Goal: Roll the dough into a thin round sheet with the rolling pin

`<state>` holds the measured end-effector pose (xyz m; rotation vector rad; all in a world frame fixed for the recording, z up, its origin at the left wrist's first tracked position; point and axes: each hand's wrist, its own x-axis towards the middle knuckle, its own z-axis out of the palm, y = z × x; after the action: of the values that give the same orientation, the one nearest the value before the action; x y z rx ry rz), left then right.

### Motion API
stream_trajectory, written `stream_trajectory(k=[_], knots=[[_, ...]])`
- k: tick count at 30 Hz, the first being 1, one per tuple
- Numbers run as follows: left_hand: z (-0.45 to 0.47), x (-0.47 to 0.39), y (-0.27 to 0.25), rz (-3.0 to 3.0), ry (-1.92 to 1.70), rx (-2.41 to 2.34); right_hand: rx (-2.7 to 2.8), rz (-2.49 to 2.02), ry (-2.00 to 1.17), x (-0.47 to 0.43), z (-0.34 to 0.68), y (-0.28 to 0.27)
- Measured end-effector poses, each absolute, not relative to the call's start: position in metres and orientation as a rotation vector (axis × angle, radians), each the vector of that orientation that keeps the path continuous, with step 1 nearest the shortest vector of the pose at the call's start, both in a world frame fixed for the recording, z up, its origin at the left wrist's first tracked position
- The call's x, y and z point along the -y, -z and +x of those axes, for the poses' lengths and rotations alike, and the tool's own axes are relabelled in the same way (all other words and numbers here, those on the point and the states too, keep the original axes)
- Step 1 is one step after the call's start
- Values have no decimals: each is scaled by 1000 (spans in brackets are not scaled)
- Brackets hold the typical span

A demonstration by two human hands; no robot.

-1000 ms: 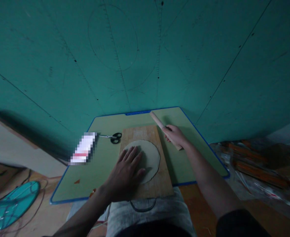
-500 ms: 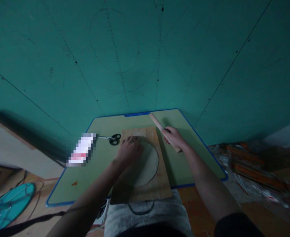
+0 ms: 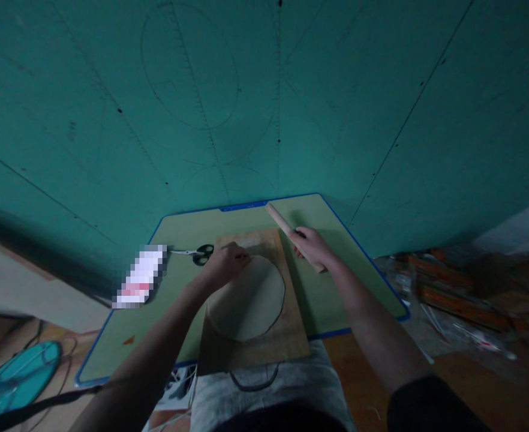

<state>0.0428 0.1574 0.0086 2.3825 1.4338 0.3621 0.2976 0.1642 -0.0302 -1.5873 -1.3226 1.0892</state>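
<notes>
A round, flat, pale sheet of dough (image 3: pixel 251 303) lies on a wooden board (image 3: pixel 286 345). My left hand (image 3: pixel 227 264) is at the sheet's far left edge, with fingers curled and pinched on the rim; the fingertips are partly hidden. Off the board's right side, my right hand (image 3: pixel 312 245) is wrapped round a wooden rolling pin (image 3: pixel 279 218), which slants from far left to near right above the table. Black-handled scissors (image 3: pixel 203 254) lie left of the board, close to my left hand.
The pale green table (image 3: pixel 336 300) has a blue rim and stands against a green wall (image 3: pixel 255 108). A blurred white and pink item (image 3: pixel 141 279) lies at its left, near a small orange scrap (image 3: pixel 128 340). Plastic-wrapped bundles (image 3: pixel 462 306) lie on the floor at right.
My left hand has drawn back from over the dough to its far left edge, fingers now curled tighter. The rolling pin stays in my right hand. The whole view has shifted slightly.
</notes>
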Motion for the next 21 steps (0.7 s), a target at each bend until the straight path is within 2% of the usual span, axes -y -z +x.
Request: stream_trajectory(k=[5,13,21], knots=[[38,-164,-7,2229,-456,-1392,1323,-1587,-1092,-164,298,31],[24,-163,-3,1981,-487,-1591,1320,-1585,-1095,-163,299,31],[20,-131,-10,2116,-564,-1744,1308,-1587,-1099,-165,300,33]])
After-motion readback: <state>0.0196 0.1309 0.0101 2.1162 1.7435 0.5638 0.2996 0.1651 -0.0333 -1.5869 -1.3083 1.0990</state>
